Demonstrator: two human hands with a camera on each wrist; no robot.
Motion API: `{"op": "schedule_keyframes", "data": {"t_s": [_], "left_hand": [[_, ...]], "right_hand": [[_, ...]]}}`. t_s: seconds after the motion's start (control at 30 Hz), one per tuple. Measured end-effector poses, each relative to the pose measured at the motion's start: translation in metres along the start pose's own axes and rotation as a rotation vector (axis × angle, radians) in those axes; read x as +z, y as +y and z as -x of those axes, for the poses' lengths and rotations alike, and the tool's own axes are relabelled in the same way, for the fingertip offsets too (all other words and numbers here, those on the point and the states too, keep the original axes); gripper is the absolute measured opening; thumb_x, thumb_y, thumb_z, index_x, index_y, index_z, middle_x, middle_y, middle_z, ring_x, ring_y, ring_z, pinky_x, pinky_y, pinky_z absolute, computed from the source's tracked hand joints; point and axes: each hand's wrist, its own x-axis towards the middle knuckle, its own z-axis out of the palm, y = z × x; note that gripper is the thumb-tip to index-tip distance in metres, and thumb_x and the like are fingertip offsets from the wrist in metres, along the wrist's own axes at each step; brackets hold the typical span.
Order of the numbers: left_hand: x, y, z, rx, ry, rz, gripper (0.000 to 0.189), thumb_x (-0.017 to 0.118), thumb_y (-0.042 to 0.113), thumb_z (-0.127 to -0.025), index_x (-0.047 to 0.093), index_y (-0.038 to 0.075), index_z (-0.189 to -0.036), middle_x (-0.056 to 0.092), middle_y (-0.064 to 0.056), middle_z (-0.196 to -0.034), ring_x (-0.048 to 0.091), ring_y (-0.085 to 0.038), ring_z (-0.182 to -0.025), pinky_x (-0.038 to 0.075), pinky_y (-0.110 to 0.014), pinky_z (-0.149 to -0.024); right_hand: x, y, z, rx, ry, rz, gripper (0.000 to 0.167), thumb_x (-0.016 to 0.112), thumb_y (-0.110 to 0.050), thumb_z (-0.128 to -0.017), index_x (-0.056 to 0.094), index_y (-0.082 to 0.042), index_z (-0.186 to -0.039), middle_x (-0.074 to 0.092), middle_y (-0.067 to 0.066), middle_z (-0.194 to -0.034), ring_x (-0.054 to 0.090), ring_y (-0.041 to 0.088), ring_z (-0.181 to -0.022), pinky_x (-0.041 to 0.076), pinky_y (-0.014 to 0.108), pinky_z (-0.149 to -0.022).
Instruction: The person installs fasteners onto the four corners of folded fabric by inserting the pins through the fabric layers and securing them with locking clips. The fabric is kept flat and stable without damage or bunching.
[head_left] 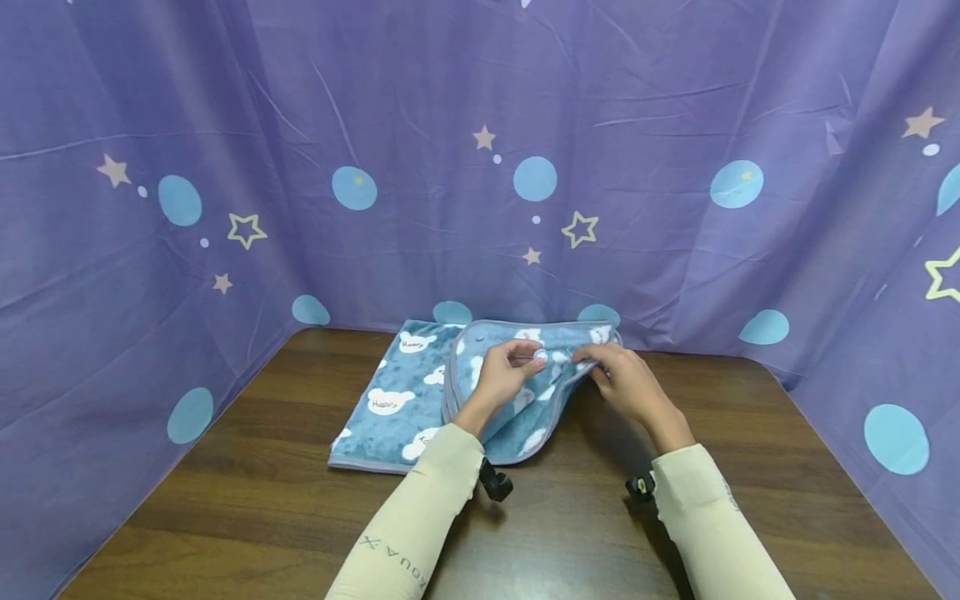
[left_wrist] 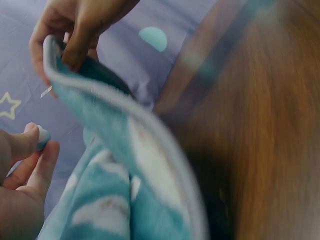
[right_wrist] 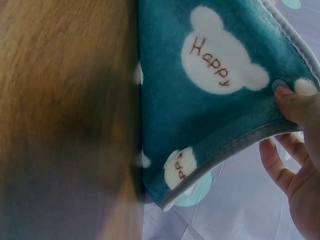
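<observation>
A teal blanket with white bear heads, some lettered "Happy", and a grey border lies partly folded on the table. My left hand is over the folded part. Between its thumb and fingertip it pinches a small round white and pale-blue piece, whose kind I cannot tell. My right hand grips the blanket's grey-edged right side, lifting it off the table. In the right wrist view, the thumb lies on the teal face and the other fingers are under the border.
The brown wooden table extends on both sides of the blanket. A purple curtain with stars and blue dots stands behind and at both sides. A small white tag shows near the right hand in the left wrist view.
</observation>
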Motion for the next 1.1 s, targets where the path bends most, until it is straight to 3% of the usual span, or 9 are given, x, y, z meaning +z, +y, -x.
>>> {"op": "schedule_keyframes", "data": {"t_s": [0.13,0.43,0.77,1.0,1.1], "left_hand": [[0.014,0.004,-0.001,0.006,0.024,0.033,0.025,0.076,0.008,-0.093,0.073,0.003,-0.117,0.072,-0.009,-0.111,0.071,-0.023,-0.104,0.058,-0.032,-0.084],[0.037,0.005,-0.007,0.031,0.070,0.257,0.028,0.074,-0.005,-0.091,0.068,-0.009,-0.118,0.071,-0.017,-0.113,0.072,-0.024,-0.099,0.059,-0.028,-0.083],[0.041,0.008,-0.004,0.086,0.081,0.246,0.026,0.075,-0.010,-0.086,0.072,-0.007,-0.112,0.071,-0.019,-0.113,0.069,-0.027,-0.104,0.058,-0.027,-0.085],[0.042,0.007,-0.003,0.081,0.080,0.245,0.025,0.079,-0.007,-0.084,0.074,-0.004,-0.108,0.073,-0.017,-0.104,0.069,-0.022,-0.099,0.059,-0.027,-0.084],[0.043,0.008,-0.002,0.074,0.087,0.198,0.025,0.082,-0.004,-0.083,0.076,-0.001,-0.106,0.074,-0.016,-0.100,0.070,-0.021,-0.095,0.058,-0.025,-0.079]], "right_hand": [[-0.001,-0.001,0.000,-0.013,-0.018,0.005,0.031,0.070,0.008,-0.088,0.075,-0.013,-0.110,0.075,0.004,-0.105,0.069,0.027,-0.099,0.054,0.047,-0.088],[-0.003,-0.003,-0.001,-0.025,-0.029,-0.009,0.036,0.069,0.011,-0.086,0.078,-0.015,-0.110,0.075,0.002,-0.105,0.069,0.027,-0.100,0.054,0.048,-0.089],[-0.006,-0.003,-0.002,-0.013,-0.055,-0.015,0.040,0.068,0.011,-0.086,0.078,-0.016,-0.113,0.076,0.001,-0.108,0.070,0.025,-0.098,0.054,0.049,-0.087],[-0.008,-0.005,-0.003,0.040,-0.025,-0.040,0.031,0.071,0.009,-0.087,0.075,-0.012,-0.109,0.076,0.005,-0.106,0.070,0.025,-0.096,0.056,0.048,-0.082],[-0.008,-0.004,-0.002,0.048,-0.011,-0.047,0.030,0.071,0.011,-0.086,0.075,-0.011,-0.105,0.075,0.005,-0.103,0.070,0.025,-0.095,0.056,0.048,-0.081]]}}
